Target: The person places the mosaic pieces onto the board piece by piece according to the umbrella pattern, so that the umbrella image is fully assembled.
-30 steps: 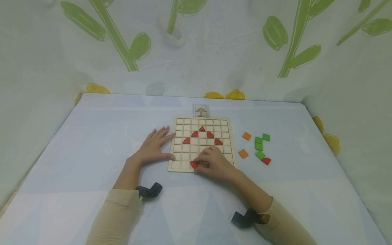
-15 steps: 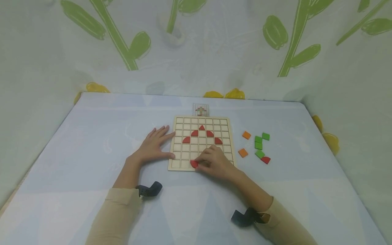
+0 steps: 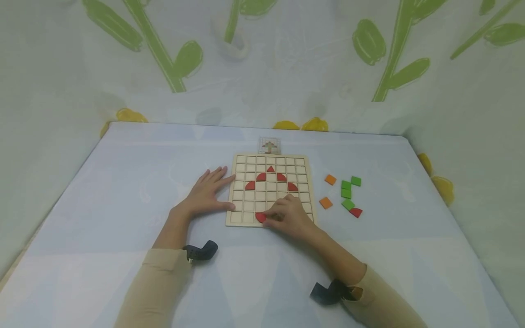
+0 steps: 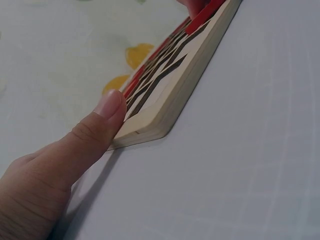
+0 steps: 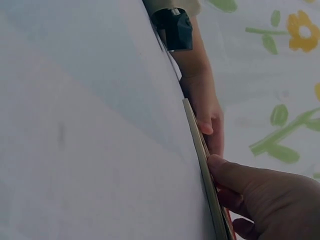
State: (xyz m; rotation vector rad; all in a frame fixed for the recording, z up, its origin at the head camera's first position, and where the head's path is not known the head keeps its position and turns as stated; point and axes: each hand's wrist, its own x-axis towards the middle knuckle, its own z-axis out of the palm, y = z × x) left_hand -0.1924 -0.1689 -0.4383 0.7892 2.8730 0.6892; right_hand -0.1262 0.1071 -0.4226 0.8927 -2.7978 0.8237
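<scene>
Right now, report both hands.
Left hand: open, thumb touching the wooden board's left edge.
Right hand: closed, holding a red piece at the board's near edge.

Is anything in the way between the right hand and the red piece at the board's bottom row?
No, nothing visible: the right hand touches the red piece directly, and the loose tiles lie off the board, to its right.

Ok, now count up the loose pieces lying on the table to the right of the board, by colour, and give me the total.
Green pieces: 4
Orange pieces: 2
Red piece: 1
Total: 7
</scene>
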